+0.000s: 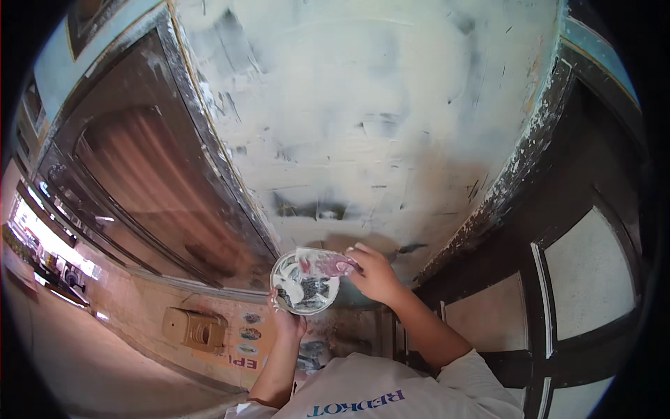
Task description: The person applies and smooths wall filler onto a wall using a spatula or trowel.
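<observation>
My left hand (pixel 287 322) grips the edge of a round, shallow metal plate (pixel 331 299) from below. White putty (pixel 289 285) is smeared over parts of the plate, with dark patches between. My right hand (pixel 375 274) is closed round the handle end of a putty knife (pixel 317 264) with reddish marks. Its wide, putty-coated blade lies across the far side of the plate, pointing left; whether it touches the putty I cannot tell. Just beyond both hands stands a wall (pixel 363 105), patchily coated in white filler with grey scrapes and dark spots.
At left is a dark-framed door or window (pixel 132 167) with a reddish curtain-like surface. A dark panelled door (pixel 502 279) stands at right, its frame spattered white. Low down at left are a tan plastic stool (pixel 194 329) and a printed sheet (pixel 244 346).
</observation>
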Tool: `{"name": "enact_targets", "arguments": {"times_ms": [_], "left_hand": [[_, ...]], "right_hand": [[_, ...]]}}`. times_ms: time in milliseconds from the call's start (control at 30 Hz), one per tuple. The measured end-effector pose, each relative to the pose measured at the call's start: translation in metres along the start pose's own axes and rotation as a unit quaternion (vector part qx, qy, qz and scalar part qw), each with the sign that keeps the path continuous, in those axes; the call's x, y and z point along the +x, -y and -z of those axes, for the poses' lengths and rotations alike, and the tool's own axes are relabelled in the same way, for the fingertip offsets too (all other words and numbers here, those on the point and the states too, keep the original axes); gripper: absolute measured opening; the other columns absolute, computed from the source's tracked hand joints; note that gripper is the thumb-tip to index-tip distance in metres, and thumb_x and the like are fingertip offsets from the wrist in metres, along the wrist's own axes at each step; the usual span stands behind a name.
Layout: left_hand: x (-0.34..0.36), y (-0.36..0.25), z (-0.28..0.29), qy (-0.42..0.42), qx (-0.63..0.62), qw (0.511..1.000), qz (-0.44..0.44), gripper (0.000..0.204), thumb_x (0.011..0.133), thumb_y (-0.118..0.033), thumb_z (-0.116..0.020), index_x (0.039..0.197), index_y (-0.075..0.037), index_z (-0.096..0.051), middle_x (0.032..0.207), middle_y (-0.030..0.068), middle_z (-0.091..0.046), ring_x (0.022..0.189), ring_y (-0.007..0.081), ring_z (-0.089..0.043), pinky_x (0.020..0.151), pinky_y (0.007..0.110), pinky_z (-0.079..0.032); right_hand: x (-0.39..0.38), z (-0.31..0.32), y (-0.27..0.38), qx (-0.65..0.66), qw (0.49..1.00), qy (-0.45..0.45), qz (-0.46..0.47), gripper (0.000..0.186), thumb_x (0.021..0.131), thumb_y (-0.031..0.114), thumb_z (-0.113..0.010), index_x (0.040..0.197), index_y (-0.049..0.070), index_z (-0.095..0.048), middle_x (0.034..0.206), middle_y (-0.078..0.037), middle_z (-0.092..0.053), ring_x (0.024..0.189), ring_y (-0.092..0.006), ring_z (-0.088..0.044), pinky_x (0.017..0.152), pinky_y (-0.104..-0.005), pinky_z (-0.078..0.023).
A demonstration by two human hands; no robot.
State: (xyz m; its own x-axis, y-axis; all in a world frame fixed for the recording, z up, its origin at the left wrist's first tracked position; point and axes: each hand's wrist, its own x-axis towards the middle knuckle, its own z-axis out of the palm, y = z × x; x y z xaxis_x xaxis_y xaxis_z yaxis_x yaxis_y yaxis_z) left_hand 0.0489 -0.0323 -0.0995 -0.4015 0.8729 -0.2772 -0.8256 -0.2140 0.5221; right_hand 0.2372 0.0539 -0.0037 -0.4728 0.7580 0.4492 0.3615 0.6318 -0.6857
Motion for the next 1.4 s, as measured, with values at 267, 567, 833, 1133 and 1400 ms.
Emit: {"name": "enact_targets", "arguments": {"times_ms": [267,567,833,1133,1400], "left_hand": [[0.005,-0.023,0.003,0.033,-0.02,0.999,-0.005,0.048,0.09,-0.038,-0.037,0.125,-0.006,-0.045,0.124,0.01,-0.051,0.115,0.0273,-0.048,0.099,0.04,-0.037],[0.012,-0.027,0.003,0.033,-0.032,0.999,0.026,0.043,0.089,-0.036,-0.038,0.12,-0.007,-0.049,0.121,0.0073,-0.053,0.113,0.0253,-0.049,0.098,0.039,-0.038],[0.009,-0.037,0.001,0.041,-0.036,0.998,0.042,0.045,0.087,-0.034,-0.039,0.122,-0.007,-0.049,0.122,0.0067,-0.054,0.112,0.0243,-0.051,0.098,0.038,-0.039],[0.013,-0.062,0.007,0.061,-0.041,0.997,0.018,0.047,0.086,-0.034,-0.04,0.122,-0.006,-0.049,0.122,0.0087,-0.054,0.112,0.0257,-0.051,0.099,0.039,-0.038],[0.024,-0.075,0.027,0.047,-0.056,0.997,0.013,0.045,0.086,-0.033,-0.041,0.121,-0.006,-0.049,0.122,0.0088,-0.054,0.113,0.0256,-0.05,0.099,0.038,-0.038]], "right_hand": [[-0.009,-0.019,-0.019,0.299,0.924,0.128,-0.2,0.023,0.095,0.023,-0.047,0.099,0.004,-0.058,0.075,-0.003,-0.062,0.055,-0.0074,-0.052,0.052,-0.0234,-0.043],[0.002,-0.02,-0.007,0.479,0.849,0.14,-0.174,0.035,0.087,0.0,-0.043,0.121,-0.001,-0.051,0.104,-0.008,-0.06,0.09,-0.0133,-0.058,0.071,-0.0267,-0.048],[0.022,-0.018,0.011,0.498,0.82,0.128,-0.25,0.035,0.086,-0.001,-0.044,0.119,0.001,-0.053,0.098,-0.006,-0.06,0.083,-0.014,-0.057,0.065,-0.028,-0.047],[0.066,-0.015,0.038,0.41,0.896,0.122,-0.118,0.035,0.082,-0.001,-0.05,0.117,0.003,-0.051,0.103,-0.003,-0.054,0.083,-0.0105,-0.055,0.072,-0.0278,-0.048],[0.182,0.032,0.137,0.07,0.981,0.039,0.179,0.021,0.081,0.002,-0.052,0.101,0.003,-0.059,0.089,-0.008,-0.061,0.08,-0.0151,-0.057,0.071,-0.0272,-0.045]]}}
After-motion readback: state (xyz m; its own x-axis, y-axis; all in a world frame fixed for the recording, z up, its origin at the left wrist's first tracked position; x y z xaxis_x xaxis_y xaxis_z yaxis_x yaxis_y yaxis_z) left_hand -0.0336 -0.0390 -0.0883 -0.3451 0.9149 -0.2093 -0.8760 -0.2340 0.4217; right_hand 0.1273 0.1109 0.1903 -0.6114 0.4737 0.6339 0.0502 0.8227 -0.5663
